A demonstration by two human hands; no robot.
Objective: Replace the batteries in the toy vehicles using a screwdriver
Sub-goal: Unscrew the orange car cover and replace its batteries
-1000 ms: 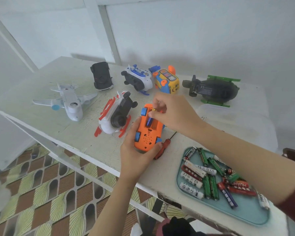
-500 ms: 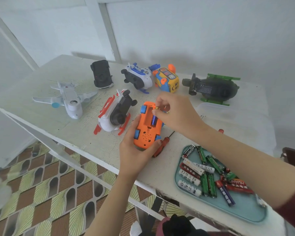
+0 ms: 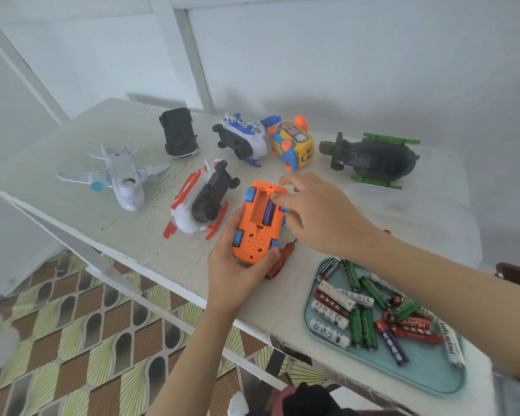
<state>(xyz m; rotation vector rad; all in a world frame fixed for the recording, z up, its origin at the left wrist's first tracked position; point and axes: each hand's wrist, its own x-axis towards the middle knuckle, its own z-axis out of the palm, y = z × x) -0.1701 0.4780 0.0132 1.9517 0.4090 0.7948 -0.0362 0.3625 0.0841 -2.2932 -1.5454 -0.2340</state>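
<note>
The left hand (image 3: 234,265) grips the orange car (image 3: 257,232) belly-up over the table (image 3: 150,235), cover off, one battery (image 3: 267,213) seated, one slot empty. The right hand (image 3: 318,217) hovers at the compartment (pinching something? I cannot tell). The screwdriver (image 3: 278,264) lies just beside; six other toys (image 3: 201,199) probably remain.

Single head-worn wide-angle view, set above the near edge of the tabletop (image 3: 72,151), facing forward and down toward the white wall (image 3: 373,70) behind it. Range is close: the left hand (image 3: 234,265) and right hand (image 3: 318,214) sit near frame centre within arm's reach of the lens. The patterned floor (image 3: 72,340) fills the lower left corner.
</note>
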